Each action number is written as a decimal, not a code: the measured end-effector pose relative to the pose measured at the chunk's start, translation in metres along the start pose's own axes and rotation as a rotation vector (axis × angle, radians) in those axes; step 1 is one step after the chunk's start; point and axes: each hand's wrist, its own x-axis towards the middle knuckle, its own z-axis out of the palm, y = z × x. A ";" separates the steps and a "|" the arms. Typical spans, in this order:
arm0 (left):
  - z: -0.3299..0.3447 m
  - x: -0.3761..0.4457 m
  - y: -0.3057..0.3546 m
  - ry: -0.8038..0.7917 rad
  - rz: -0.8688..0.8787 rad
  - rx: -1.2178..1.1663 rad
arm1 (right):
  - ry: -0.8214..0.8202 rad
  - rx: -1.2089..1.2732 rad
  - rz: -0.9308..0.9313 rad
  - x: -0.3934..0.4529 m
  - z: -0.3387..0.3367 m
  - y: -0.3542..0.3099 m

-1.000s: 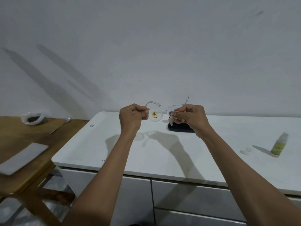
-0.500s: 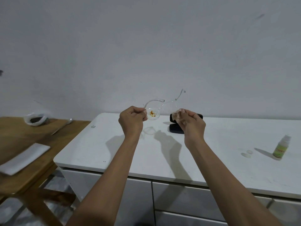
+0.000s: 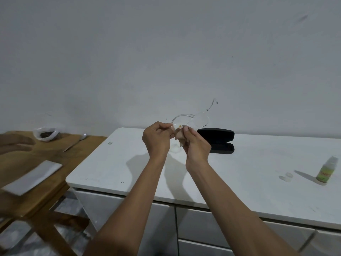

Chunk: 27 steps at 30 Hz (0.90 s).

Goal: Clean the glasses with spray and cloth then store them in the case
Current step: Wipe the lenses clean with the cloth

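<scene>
Clear-framed glasses are held up above the white counter, temples open. My left hand pinches the frame at the left lens end. My right hand holds a small beige cloth pressed against the left lens, which it mostly hides; a small orange spot shows there. The black glasses case lies open on the counter behind my hands. A small spray bottle with a green label stands at the far right, its clear cap lying beside it.
A wooden table stands to the left, carrying a white rectangular slab, a spoon and a plastic bag with something dark inside. The counter has drawers below. A white wall rises behind.
My right hand moved left with the cloth from the right lens to the left lens. The glasses tilted, right side higher. The case is now uncovered behind my hands.
</scene>
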 end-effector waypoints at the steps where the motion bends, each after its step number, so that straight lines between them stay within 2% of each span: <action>1: 0.000 0.000 0.000 -0.002 0.007 0.012 | 0.030 -0.007 -0.021 0.000 0.003 0.001; 6: 0.003 -0.005 0.001 -0.013 0.066 0.075 | 0.212 -0.124 -0.188 0.003 0.017 0.006; 9: 0.006 -0.008 0.003 -0.006 0.112 0.095 | 0.249 -0.160 -0.228 0.006 0.022 0.010; 13: 0.006 -0.006 0.003 -0.006 0.125 0.084 | 0.238 -0.147 -0.189 0.011 0.021 0.009; 18: 0.003 0.001 0.002 -0.019 0.098 0.067 | 0.107 -0.082 -0.102 0.017 0.021 0.003; 21: -0.001 0.007 0.002 -0.013 0.089 0.060 | -0.035 -0.112 -0.081 0.016 0.018 -0.005; 27: -0.015 0.013 0.001 -0.039 0.021 0.009 | -0.263 -0.366 -0.026 0.011 -0.003 -0.014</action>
